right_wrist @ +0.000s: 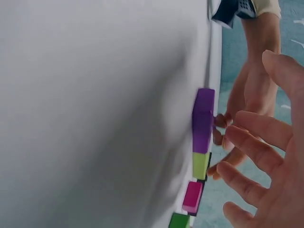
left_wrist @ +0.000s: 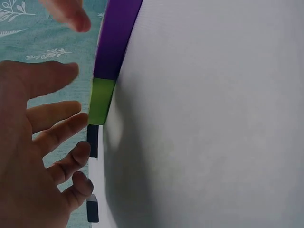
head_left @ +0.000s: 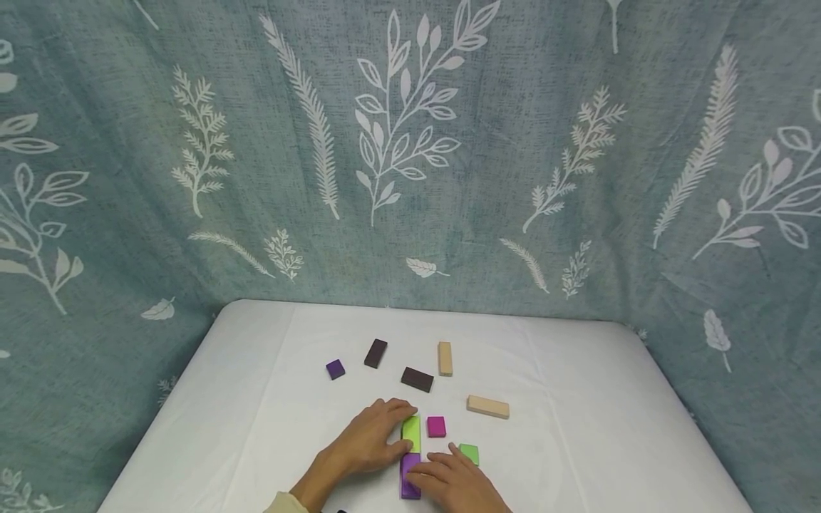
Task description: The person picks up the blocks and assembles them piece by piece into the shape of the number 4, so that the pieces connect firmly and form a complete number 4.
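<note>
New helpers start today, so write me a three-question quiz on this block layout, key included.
1. How many tan blocks lie on the table?
2. Which lies end to end with the purple block: A) the pink block, B) the lime block, or C) a tan block?
3. True or false: in the head view, the right hand partly covers the purple block.

Key: 1. Two. 2. B. 3. True.

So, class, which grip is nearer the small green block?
Right: the right grip is beside the small green block; the left grip is farther left, at the long lime block.
</note>
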`<action>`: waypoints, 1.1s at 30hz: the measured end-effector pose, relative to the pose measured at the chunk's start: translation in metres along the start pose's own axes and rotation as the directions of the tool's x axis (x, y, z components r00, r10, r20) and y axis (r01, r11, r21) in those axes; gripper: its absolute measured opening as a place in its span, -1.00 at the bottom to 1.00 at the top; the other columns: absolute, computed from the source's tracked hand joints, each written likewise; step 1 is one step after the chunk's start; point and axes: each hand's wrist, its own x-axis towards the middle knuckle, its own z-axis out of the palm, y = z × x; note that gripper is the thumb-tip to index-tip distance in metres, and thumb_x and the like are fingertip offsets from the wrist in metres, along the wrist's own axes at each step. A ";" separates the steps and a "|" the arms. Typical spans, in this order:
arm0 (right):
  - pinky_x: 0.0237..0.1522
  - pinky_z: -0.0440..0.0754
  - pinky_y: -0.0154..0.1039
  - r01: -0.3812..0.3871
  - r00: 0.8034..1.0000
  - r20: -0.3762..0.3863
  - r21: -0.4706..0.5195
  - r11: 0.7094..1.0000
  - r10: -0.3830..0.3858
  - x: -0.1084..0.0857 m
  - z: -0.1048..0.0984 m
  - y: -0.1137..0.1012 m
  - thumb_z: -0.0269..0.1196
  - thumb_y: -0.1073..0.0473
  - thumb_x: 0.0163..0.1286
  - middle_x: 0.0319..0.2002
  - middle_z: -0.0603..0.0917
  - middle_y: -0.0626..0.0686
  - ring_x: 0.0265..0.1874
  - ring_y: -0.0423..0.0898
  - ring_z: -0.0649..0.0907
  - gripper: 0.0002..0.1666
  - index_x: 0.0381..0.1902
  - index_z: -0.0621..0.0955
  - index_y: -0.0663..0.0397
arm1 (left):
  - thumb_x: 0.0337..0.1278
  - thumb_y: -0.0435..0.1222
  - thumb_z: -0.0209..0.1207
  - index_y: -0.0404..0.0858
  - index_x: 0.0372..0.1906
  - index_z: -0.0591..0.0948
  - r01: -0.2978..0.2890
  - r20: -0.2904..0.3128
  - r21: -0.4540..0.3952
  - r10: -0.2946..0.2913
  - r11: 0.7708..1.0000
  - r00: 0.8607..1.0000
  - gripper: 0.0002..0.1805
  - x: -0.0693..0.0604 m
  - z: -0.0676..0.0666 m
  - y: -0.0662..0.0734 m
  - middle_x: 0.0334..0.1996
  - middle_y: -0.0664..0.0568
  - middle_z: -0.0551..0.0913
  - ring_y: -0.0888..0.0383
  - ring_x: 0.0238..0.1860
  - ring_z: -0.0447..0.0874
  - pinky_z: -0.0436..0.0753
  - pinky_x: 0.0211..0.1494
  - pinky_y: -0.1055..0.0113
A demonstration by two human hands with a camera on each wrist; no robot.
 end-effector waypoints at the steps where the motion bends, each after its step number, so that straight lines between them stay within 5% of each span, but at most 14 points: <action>1: 0.19 0.50 0.22 -0.009 1.000 -0.016 -0.003 1.000 0.009 0.000 -0.002 0.001 0.11 -0.47 0.38 0.15 0.64 -0.24 0.18 -0.06 0.59 -0.31 0.21 0.64 -0.19 | 0.24 -0.04 0.26 -0.14 0.34 0.56 -0.004 -0.010 0.006 0.004 1.000 1.000 -0.41 -0.001 0.000 0.000 0.28 0.07 0.55 0.08 0.18 0.51 0.51 0.23 0.09; 10: 0.25 0.47 0.06 -0.130 0.983 -0.137 -0.037 0.991 0.124 -0.003 -0.014 0.011 0.34 -0.41 0.21 0.06 0.67 -0.18 0.11 -0.16 0.60 -0.29 0.15 0.64 -0.12 | 0.10 0.17 0.32 -0.14 0.33 0.56 -0.028 -0.043 0.068 0.031 0.997 0.999 -0.25 -0.008 -0.002 0.003 0.24 0.09 0.57 0.11 0.11 0.51 0.54 0.12 0.14; 15: 0.14 0.55 0.03 -0.234 0.966 -0.103 0.034 0.972 0.237 -0.009 -0.020 0.018 0.40 -0.41 0.16 0.12 0.63 -0.16 0.13 -0.15 0.58 -0.17 0.26 0.58 -0.10 | 0.08 0.19 0.32 -0.12 0.35 0.55 -0.030 -0.028 0.083 0.032 0.996 0.999 -0.23 -0.013 -0.004 0.007 0.26 0.12 0.54 0.13 0.11 0.48 0.52 0.12 0.17; 29: 0.08 0.53 0.07 -0.524 0.851 0.027 0.111 0.844 0.525 -0.014 -0.028 0.043 0.51 -0.32 0.04 0.11 0.65 -0.08 -0.05 -0.12 0.51 -0.15 0.23 0.58 -0.10 | 0.04 0.18 0.33 -0.11 0.36 0.54 -0.046 -0.019 0.118 0.048 0.992 0.999 -0.21 -0.024 0.003 0.008 0.27 0.18 0.51 0.18 0.05 0.43 0.48 0.06 0.23; 33: 0.07 0.53 0.04 -0.542 0.839 0.025 0.115 0.832 0.543 -0.016 -0.025 0.049 0.53 -0.27 0.04 0.08 0.66 -0.11 -0.10 -0.16 0.47 -0.23 0.17 0.61 -0.13 | 0.04 0.18 0.33 -0.10 0.35 0.54 -0.050 -0.018 0.117 0.053 0.992 0.998 -0.22 -0.026 0.005 0.008 0.28 0.18 0.50 0.18 0.04 0.43 0.48 0.04 0.23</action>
